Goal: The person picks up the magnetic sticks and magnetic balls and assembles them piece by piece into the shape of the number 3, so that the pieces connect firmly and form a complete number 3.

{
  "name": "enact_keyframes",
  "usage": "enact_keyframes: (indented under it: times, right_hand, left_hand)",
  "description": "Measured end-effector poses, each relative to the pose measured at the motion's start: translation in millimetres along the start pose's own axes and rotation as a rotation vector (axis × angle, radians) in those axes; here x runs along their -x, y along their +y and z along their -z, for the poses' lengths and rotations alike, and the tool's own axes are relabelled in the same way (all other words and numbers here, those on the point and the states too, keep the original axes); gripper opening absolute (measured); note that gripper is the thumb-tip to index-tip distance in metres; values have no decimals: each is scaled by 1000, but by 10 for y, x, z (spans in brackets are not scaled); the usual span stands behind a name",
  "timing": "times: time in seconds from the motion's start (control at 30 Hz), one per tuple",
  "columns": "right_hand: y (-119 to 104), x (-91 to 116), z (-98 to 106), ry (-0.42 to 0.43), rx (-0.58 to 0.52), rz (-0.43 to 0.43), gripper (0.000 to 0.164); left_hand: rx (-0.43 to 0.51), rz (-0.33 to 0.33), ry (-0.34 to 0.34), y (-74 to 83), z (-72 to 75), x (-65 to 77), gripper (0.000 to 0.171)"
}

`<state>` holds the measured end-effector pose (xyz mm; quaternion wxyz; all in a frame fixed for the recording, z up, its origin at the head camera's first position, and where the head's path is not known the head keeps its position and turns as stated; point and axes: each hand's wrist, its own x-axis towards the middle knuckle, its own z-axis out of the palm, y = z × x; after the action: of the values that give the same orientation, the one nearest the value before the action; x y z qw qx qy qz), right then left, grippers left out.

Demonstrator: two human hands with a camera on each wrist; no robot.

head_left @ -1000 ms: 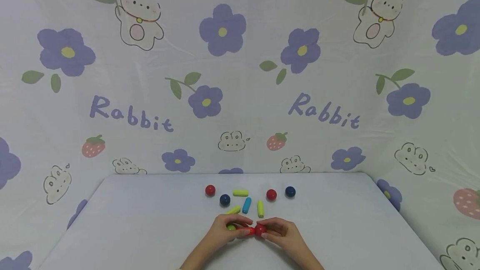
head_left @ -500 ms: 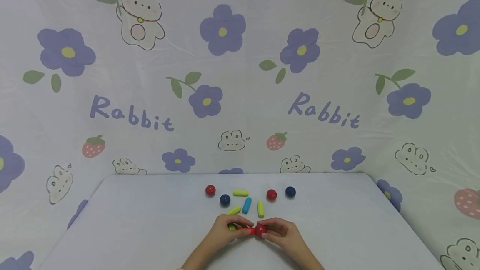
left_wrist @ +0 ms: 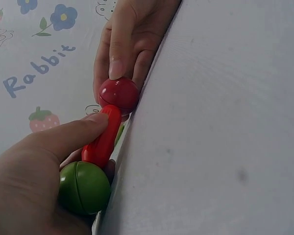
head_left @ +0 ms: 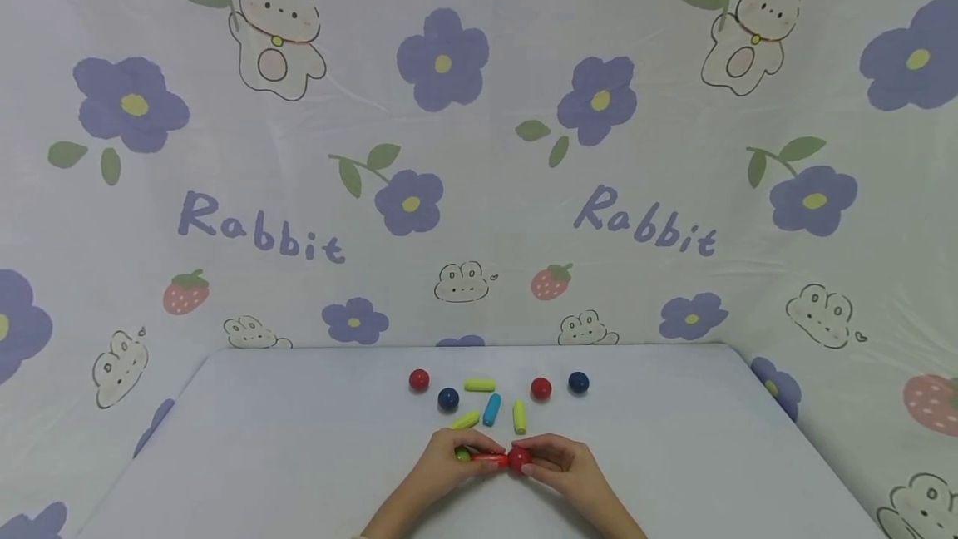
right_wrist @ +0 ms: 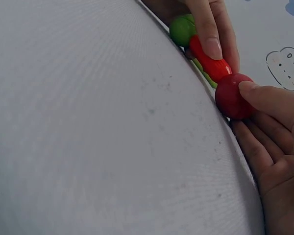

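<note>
My left hand [head_left: 443, 460] pinches a short red rod [left_wrist: 102, 137] between thumb and fingers. A glossy green ball [left_wrist: 85, 188] sits at the rod's near end, by the left palm. At the other end a dark red ball [right_wrist: 234, 96] meets the rod, and my right hand [head_left: 567, 468] holds that ball with the thumb on one side and fingers on the other. Rod and both balls line up in a row, low over the white table. In the head view the left fingers partly cover the green ball and the rod.
Beyond the hands on the white table [head_left: 299, 439] lie yellow-green rods [head_left: 520, 417], a blue rod [head_left: 491, 410], red balls [head_left: 419, 380], [head_left: 541, 388] and dark blue balls [head_left: 448, 398], [head_left: 579, 383]. A printed cloth [head_left: 494, 148] hangs behind the table.
More of the red rod shows between the left fingers now than a second ago. Both hands stay in nearly the same place, and the loose pieces have not moved.
</note>
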<state>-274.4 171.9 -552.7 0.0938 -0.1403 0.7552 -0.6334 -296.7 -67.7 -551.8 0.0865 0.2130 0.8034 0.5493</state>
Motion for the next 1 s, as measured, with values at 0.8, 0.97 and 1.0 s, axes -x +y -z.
enact_keyframes:
  times: [0.8, 0.97, 1.0]
  right_hand:
    - [-45, -39, 16, 120, -29, 9, 35]
    - [-67, -88, 22, 192, -36, 5, 33]
    - [-71, -98, 22, 204, -30, 6, 34]
  left_hand:
    - [-21, 14, 1, 1, 4, -17, 16]
    - [-18, 11, -2, 21, 11, -20, 16]
    - [-17, 10, -3, 25, 12, -20, 16]
